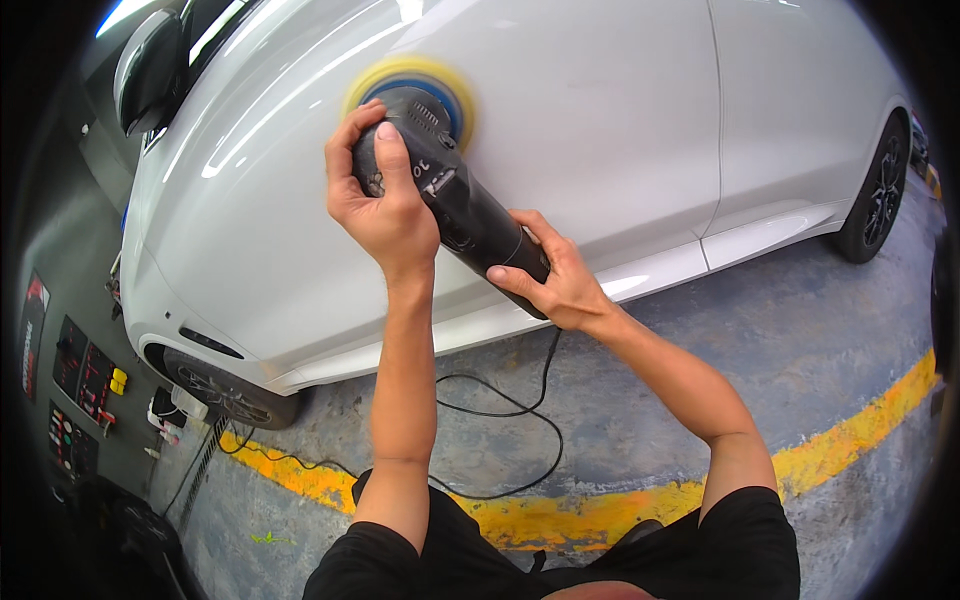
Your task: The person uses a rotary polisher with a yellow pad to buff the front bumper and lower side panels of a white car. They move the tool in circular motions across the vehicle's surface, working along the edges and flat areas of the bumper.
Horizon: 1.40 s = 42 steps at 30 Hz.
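Both my hands hold a black corded car polisher [480, 220] against the side of a white car [600, 110]. Its round yellow pad [405, 68] with a blue backing lies on the door panel, its edge smeared as if spinning. My left hand [385, 195] wraps the head of the polisher, fingers over its far side and thumb on top. Farther down, my right hand [560, 275] grips the rear of the body, thumb on the near side. From the rear end a black cord [551, 360] drops to the floor.
The cord loops on the grey floor [650, 350] near my legs and crosses a yellow painted line [600, 510]. A black side mirror [152, 72] juts out at upper left. Wheels stand at left [230, 390] and right [880, 195]. Bottles [185, 405] and dark wall panels are at far left.
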{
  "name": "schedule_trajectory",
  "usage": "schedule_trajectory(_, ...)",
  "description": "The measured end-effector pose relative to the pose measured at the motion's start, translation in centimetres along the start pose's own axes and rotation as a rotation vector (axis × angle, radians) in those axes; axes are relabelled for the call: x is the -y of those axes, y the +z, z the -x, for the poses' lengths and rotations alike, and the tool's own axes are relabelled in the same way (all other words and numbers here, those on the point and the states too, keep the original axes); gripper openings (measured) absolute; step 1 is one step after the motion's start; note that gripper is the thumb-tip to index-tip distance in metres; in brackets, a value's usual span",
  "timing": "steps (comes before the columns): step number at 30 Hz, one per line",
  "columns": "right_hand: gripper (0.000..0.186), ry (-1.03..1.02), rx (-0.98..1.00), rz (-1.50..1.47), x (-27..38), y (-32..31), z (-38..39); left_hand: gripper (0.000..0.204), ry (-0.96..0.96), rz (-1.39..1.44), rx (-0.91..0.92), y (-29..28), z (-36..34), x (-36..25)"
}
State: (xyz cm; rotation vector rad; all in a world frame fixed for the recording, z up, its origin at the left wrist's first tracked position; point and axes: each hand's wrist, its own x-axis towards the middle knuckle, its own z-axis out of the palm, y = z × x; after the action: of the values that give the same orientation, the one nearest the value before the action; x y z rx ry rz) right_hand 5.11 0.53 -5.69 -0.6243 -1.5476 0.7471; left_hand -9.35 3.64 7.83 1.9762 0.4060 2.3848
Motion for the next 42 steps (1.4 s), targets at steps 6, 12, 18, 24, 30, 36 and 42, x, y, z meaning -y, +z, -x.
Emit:
schedule_trajectory(6,0.072,-0.022,-0.064,-0.001,-0.8,-4.0,1.4,0.017,0.012,0.031,0.021,4.4,1.9,-0.4)
schedule_trajectory(12,0.072,-0.051,-0.129,-0.041,-1.7,-7.6,3.1,0.018,0.08,0.015,0.08,9.1,3.6,-1.1)
schedule_trajectory(18,0.074,-0.087,-0.222,-0.097,-2.0,-11.5,4.4,0.017,0.105,0.035,0.108,14.7,4.8,-2.0)
schedule_trajectory(24,0.075,-0.067,-0.239,-0.107,-1.8,-14.9,5.2,0.017,0.115,0.043,0.122,18.3,5.6,-2.4)
schedule_trajectory(30,0.072,-0.044,-0.269,-0.192,-2.4,-17.3,5.8,0.017,0.176,0.019,0.143,21.8,5.9,-3.3)
schedule_trajectory(36,0.06,-0.078,-0.325,-0.241,-2.9,-20.7,6.3,0.018,0.234,0.038,0.145,26.7,6.1,-4.2)
schedule_trajectory(42,0.063,-0.128,-0.371,-0.263,-2.7,-22.3,6.4,0.019,0.249,0.046,0.174,30.0,6.7,-4.8)
